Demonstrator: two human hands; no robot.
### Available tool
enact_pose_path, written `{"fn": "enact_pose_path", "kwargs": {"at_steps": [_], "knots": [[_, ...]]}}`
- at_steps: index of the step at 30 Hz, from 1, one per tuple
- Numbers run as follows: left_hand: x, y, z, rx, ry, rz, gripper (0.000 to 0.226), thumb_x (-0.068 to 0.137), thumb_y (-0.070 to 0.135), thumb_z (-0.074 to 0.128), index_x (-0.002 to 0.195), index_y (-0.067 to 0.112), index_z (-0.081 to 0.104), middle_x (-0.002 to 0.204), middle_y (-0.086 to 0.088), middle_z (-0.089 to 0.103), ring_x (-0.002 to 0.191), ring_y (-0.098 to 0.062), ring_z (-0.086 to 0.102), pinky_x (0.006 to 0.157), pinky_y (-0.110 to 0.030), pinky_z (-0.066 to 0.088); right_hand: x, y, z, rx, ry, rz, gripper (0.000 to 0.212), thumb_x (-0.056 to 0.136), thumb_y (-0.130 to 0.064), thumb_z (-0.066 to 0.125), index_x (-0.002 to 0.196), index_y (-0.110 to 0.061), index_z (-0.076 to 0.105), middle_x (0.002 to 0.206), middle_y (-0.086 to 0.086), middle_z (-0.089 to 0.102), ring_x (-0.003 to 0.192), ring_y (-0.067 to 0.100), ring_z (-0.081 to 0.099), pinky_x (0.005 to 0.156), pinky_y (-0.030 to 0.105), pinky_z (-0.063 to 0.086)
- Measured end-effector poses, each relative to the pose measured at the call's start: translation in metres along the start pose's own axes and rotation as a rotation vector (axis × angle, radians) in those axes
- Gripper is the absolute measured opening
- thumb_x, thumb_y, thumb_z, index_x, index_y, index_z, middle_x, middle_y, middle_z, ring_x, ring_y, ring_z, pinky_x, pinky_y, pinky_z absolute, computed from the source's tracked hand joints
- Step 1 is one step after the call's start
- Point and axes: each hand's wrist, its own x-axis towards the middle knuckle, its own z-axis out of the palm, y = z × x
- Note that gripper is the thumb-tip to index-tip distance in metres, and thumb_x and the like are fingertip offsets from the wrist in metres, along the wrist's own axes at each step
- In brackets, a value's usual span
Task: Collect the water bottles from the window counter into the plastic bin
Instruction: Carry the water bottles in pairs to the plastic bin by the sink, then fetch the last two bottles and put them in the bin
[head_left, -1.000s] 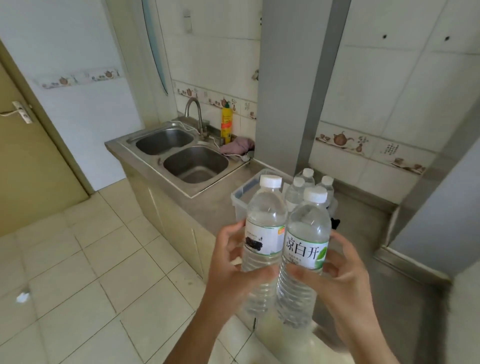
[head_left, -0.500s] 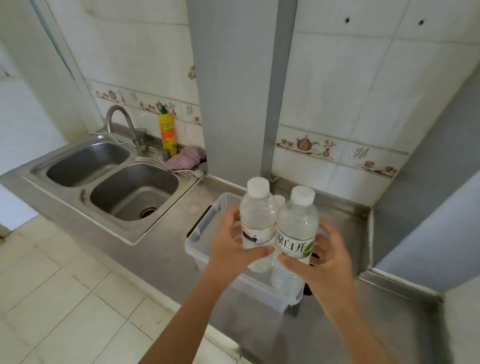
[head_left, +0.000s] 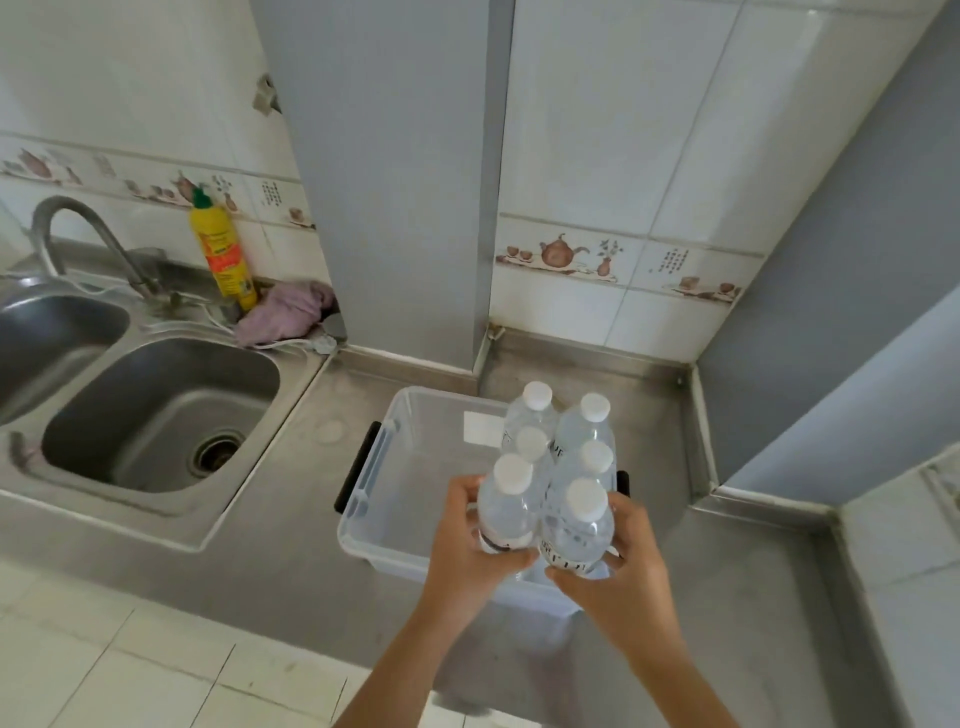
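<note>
A clear plastic bin (head_left: 387, 499) with black handles stands on the steel counter. Several white-capped water bottles (head_left: 576, 431) stand upright in its right half. My left hand (head_left: 470, 551) grips one clear bottle (head_left: 506, 506) and my right hand (head_left: 618, 566) grips another bottle (head_left: 576, 530). Both bottles are upright and pressed side by side over the bin's near right corner, just in front of the standing bottles. Their lower parts are hidden by my hands.
A double steel sink (head_left: 156, 410) with a curved tap (head_left: 78, 228) lies to the left. A yellow detergent bottle (head_left: 221, 249) and a pink cloth (head_left: 285, 314) sit behind it. A grey pillar (head_left: 395, 182) and tiled walls close the counter's back and right.
I have come closer to the counter and look down more steeply. Both hands have carried the two bottles forward and down, over the bin's near right corner.
</note>
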Motion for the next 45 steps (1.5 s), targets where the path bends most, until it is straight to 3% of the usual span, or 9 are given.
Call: {"fn": "enact_pose_path", "kwargs": {"at_steps": [3, 8, 14, 18, 23, 27, 30, 35, 45], "knots": [[0.003, -0.003, 0.001, 0.066, -0.033, 0.008, 0.078, 0.043, 0.024, 0.096, 0.100, 0.047, 0.048, 0.115, 0.001, 0.065, 0.106, -0.017, 0.065, 0.091, -0.041, 0.055, -0.006, -0.001, 0.003, -0.068, 0.062, 0.041, 0.075, 0.057, -0.011, 0.089, 0.103, -0.050, 0.045, 0.096, -0.033, 0.065, 0.091, -0.012, 0.061, 0.065, 0.007, 0.049], [0.006, -0.002, -0.002, 0.221, -0.127, 0.045, 0.078, 0.046, 0.021, 0.097, 0.101, 0.034, 0.042, 0.114, 0.006, 0.051, 0.104, -0.004, 0.055, 0.082, -0.009, 0.043, -0.015, -0.003, 0.006, -0.199, 0.151, 0.055, 0.071, 0.062, -0.018, 0.088, 0.122, -0.031, 0.052, 0.091, -0.023, 0.062, 0.088, 0.015, 0.064, 0.074, 0.027, 0.051], [0.006, 0.002, -0.003, 0.286, -0.137, 0.044, 0.075, 0.047, 0.025, 0.096, 0.098, 0.033, 0.042, 0.110, 0.005, 0.053, 0.102, -0.010, 0.058, 0.079, -0.016, 0.046, -0.016, -0.004, 0.007, -0.289, 0.210, 0.012, 0.070, 0.062, -0.024, 0.088, 0.124, -0.024, 0.056, 0.100, -0.005, 0.072, 0.090, 0.022, 0.068, 0.074, 0.034, 0.055], [-0.002, 0.010, -0.010, 0.391, -0.157, 0.131, 0.076, 0.058, 0.033, 0.094, 0.112, 0.030, 0.041, 0.118, 0.010, 0.048, 0.100, -0.006, 0.054, 0.073, -0.004, 0.040, -0.020, -0.006, 0.009, -0.385, 0.167, 0.006, 0.067, 0.072, -0.034, 0.081, 0.132, -0.031, 0.050, 0.114, -0.008, 0.068, 0.097, 0.018, 0.066, 0.076, 0.028, 0.052], [-0.009, 0.022, -0.022, 0.546, -0.135, 0.259, 0.076, 0.071, 0.049, 0.082, 0.133, 0.026, 0.043, 0.130, 0.008, 0.052, 0.112, -0.013, 0.056, 0.080, -0.032, 0.052, -0.036, -0.015, 0.017, -0.473, 0.212, -0.032, 0.061, 0.082, -0.035, 0.071, 0.137, -0.030, 0.046, 0.127, -0.011, 0.061, 0.110, 0.015, 0.061, 0.073, 0.023, 0.044], [-0.015, 0.027, -0.026, 0.640, -0.137, 0.436, 0.074, 0.077, 0.040, 0.080, 0.137, 0.020, 0.042, 0.137, 0.002, 0.051, 0.118, -0.020, 0.057, 0.083, -0.029, 0.052, -0.051, -0.020, 0.019, -0.563, 0.242, -0.026, 0.060, 0.084, -0.041, 0.067, 0.139, -0.033, 0.043, 0.137, -0.013, 0.053, 0.117, 0.014, 0.055, 0.074, 0.027, 0.048], [-0.022, 0.033, -0.024, 0.695, -0.081, 0.628, 0.081, 0.077, 0.036, 0.081, 0.142, 0.020, 0.036, 0.146, -0.008, 0.047, 0.131, -0.026, 0.049, 0.101, -0.039, 0.049, -0.066, -0.022, 0.015, -0.709, 0.334, -0.052, 0.052, 0.082, -0.046, 0.067, 0.131, -0.031, 0.055, 0.136, -0.005, 0.057, 0.113, 0.020, 0.062, 0.076, 0.034, 0.055], [-0.040, 0.049, -0.015, 0.818, -0.080, 0.871, 0.060, 0.079, 0.037, 0.078, 0.130, 0.019, 0.052, 0.142, -0.010, 0.051, 0.128, -0.029, 0.053, 0.100, -0.058, 0.046, -0.102, -0.030, -0.009, -0.807, 0.513, -0.119, 0.052, 0.082, -0.052, 0.048, 0.121, -0.022, 0.064, 0.129, 0.002, 0.064, 0.106, 0.026, 0.065, 0.077, 0.038, 0.057], [-0.129, 0.061, 0.053, 0.799, -0.346, 1.098, 0.050, 0.088, 0.051, 0.053, 0.127, 0.021, 0.056, 0.129, -0.003, 0.062, 0.117, -0.025, 0.062, 0.101, -0.055, 0.045, -0.219, -0.006, -0.075, -0.863, 0.733, 0.016, 0.051, 0.086, -0.049, 0.047, 0.126, -0.021, 0.061, 0.134, 0.004, 0.060, 0.121, 0.025, 0.059, 0.084, 0.046, 0.057]]}}
